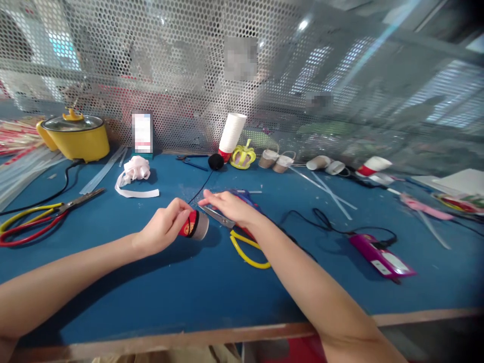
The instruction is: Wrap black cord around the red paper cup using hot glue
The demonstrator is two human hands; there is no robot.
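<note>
My left hand grips a small red paper cup lying on its side, its pale end facing right. Black yarn is wound around the cup and runs back to a black yarn ball. My right hand is stretched out with the fingers extended, just right of the cup. Directly under it are scissors with yellow and red handles, blades pointing toward the cup. Part of the handles is hidden by my wrist, and I see no fingers through the loops.
Another pair of scissors lies at left, near a yellow electric pot and a white ribbon bundle. A cup stack, a yellow crown-like basket and small cups line the back. A purple corded device lies right.
</note>
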